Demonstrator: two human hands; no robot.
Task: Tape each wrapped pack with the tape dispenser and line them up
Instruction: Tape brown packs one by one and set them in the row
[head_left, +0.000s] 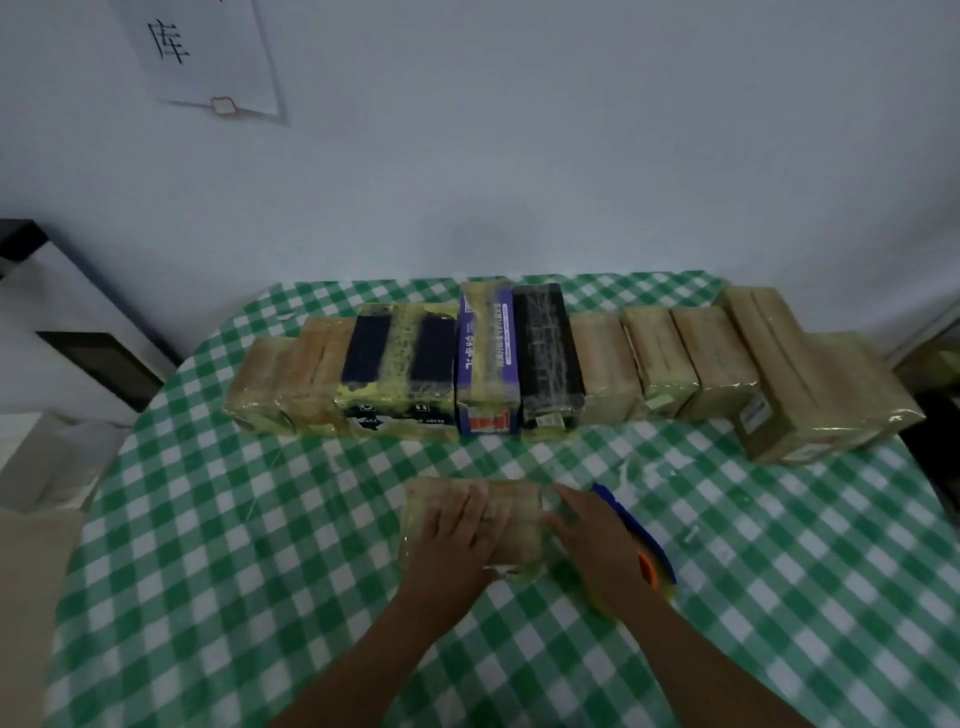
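So the wrapped pack (514, 501) I'm working on is sitting right under my palms, lying flat on the checked tablecloth (260, 519). My left hand (457, 525) is pressing down on top of it with the fingers flat and spread, not gripping anything. I'd guess that's to pin the pack so it isn't sliding while tape goes on.

My right hand (592, 535) is lying against the pack's right end. The blue tape dispenser (639, 530) is poking out along that hand's outer side, with an orange bit near the wrist. Honestly I can't tell whether the fingers are wrapping round the dispenser or just smoothing the wrap, it's too blurry.

Well beyond my fingertips, the row of packs (519, 358) is standing side by side, so this one is probably heading there.
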